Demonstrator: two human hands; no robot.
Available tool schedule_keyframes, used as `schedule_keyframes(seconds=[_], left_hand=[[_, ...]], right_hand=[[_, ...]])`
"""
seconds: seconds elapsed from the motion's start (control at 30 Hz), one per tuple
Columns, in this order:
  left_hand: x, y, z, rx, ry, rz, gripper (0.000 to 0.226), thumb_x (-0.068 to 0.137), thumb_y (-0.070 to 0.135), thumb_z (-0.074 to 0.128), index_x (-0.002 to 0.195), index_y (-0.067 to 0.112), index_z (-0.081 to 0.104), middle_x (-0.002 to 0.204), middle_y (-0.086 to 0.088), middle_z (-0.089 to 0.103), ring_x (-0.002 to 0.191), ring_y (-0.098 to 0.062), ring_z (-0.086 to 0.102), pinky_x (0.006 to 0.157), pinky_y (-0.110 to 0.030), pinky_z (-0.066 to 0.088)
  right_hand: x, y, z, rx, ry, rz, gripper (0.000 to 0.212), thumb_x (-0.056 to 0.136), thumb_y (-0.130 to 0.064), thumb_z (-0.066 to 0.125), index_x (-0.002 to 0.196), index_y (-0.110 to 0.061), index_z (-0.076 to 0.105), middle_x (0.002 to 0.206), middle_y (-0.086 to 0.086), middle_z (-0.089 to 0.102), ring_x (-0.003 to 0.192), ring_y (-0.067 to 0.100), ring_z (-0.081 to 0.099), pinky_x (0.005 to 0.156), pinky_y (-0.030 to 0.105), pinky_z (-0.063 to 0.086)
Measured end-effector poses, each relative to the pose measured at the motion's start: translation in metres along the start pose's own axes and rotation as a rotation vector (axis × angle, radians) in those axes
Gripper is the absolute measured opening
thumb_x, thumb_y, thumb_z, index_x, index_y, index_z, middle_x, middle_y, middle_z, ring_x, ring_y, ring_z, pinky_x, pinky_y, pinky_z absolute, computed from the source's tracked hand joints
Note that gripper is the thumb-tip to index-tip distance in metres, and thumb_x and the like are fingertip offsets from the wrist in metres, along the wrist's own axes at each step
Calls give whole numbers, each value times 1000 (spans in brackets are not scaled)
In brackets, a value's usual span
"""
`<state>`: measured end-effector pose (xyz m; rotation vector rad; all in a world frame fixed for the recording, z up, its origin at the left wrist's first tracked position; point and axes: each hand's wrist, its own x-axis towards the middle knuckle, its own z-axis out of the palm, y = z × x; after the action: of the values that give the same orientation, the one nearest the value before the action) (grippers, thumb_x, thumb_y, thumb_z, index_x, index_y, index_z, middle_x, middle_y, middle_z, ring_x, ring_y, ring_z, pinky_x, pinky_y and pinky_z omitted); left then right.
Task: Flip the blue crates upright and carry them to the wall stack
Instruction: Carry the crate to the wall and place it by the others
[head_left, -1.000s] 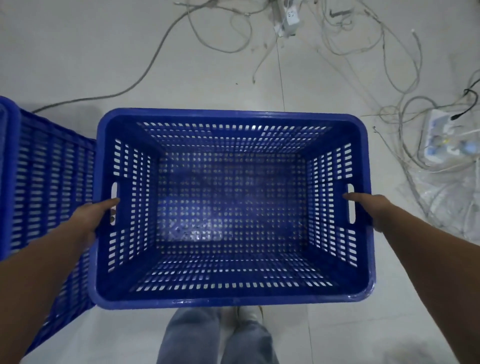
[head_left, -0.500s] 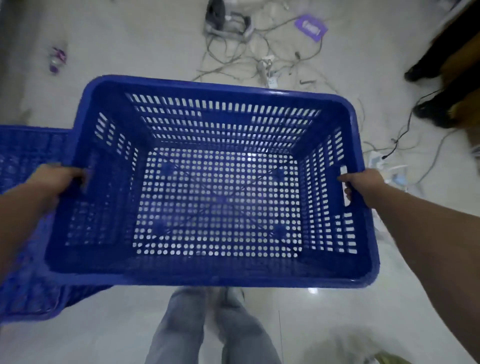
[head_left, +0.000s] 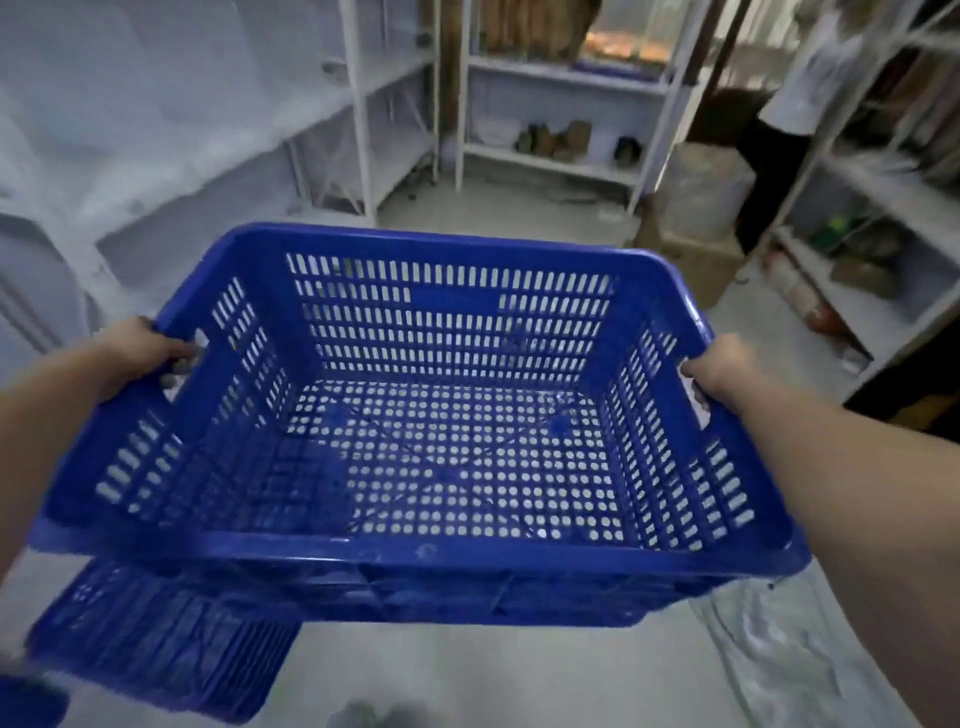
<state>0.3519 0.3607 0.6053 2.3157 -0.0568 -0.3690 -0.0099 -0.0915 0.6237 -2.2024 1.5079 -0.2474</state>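
Observation:
An upright blue perforated crate (head_left: 447, 322) fills the middle of the head view, held off the floor and empty. My left hand (head_left: 143, 353) grips the handle slot in its left wall. My right hand (head_left: 719, 366) grips the handle slot in its right wall. A second blue crate (head_left: 161, 639) lies on the floor below and to the left, partly hidden under the held one; I cannot tell which way up it is.
White metal shelving (head_left: 550, 83) lines the room ahead and to the right. A cardboard box with a bagged bundle (head_left: 701, 202) stands ahead right. A person (head_left: 779, 130) stands beside it. A pale wall or sheeted surface (head_left: 130, 119) runs along the left.
The crate has been lifted off the floor and my view has swung up from the cable-strewn floor to the shelves. Both hands keep their grip on the handles.

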Motion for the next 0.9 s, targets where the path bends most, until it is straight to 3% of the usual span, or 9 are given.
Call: schedule_keyframes(seconds=[0.03,0.07,0.13,0.17,0.27,0.47,0.7,0.83,0.9], left_hand=[[-26,9,-17,25,45,-13,15,87,2,60,80,-9,54,67,-17,52,46,-29,48,40,-28,51],[-37,10,-36,29,114,-19,15,87,1,60,78,-9,55,69,-19,54,46,-29,51,45,-29,55],[-59,7,-80,-25,196,-6,20,85,3,65,91,-16,60,78,-23,59,61,-30,56,72,-47,58],[-65,-3,-104,-74,200,-15,25,84,2,65,97,-18,59,77,-24,58,64,-31,54,74,-51,55],[-87,-33,-169,-102,254,-66,12,88,-4,57,96,-12,52,62,-18,49,51,-26,44,47,-35,45],[-128,-130,-297,-191,416,-151,10,91,-7,52,98,-10,45,60,-14,45,49,-23,40,48,-29,35],[-186,-274,-432,-227,601,-287,13,92,-7,51,101,-8,42,62,-15,44,50,-24,39,49,-32,37],[-212,-355,-484,-226,660,-411,10,92,-7,51,98,-7,43,60,-15,44,49,-23,38,40,-28,38],[-219,-394,-501,-227,681,-482,9,91,-7,52,96,-8,45,59,-15,46,49,-23,41,47,-30,38]], right_hand=[[-7,-19,-10,-26,-2,-27,32,82,-11,66,106,10,61,107,31,65,95,42,63,80,43,51],[-13,-37,-18,-49,-5,-55,32,83,-14,67,104,10,62,107,31,65,93,41,63,79,42,51],[-23,-75,-31,-91,-10,-127,39,83,-19,69,106,12,62,108,31,65,97,41,62,79,41,50],[-29,-96,-35,-95,-13,-161,40,82,-20,69,106,11,62,106,30,65,96,41,63,79,41,50],[-53,-162,-35,-115,-28,-284,26,84,-20,66,86,6,62,79,22,67,69,32,59,66,35,48],[-132,-304,13,-63,-69,-489,27,83,-18,61,63,-4,51,82,20,67,63,27,60,62,30,43],[-274,-443,120,15,-236,-676,12,83,-9,56,80,2,59,77,23,68,65,32,68,65,40,58],[-353,-505,185,-5,-333,-755,18,86,-5,54,68,-3,51,62,17,59,55,30,60,59,38,53],[-381,-534,219,-23,-371,-768,15,84,-4,55,70,0,54,63,19,61,57,33,64,62,43,57]])
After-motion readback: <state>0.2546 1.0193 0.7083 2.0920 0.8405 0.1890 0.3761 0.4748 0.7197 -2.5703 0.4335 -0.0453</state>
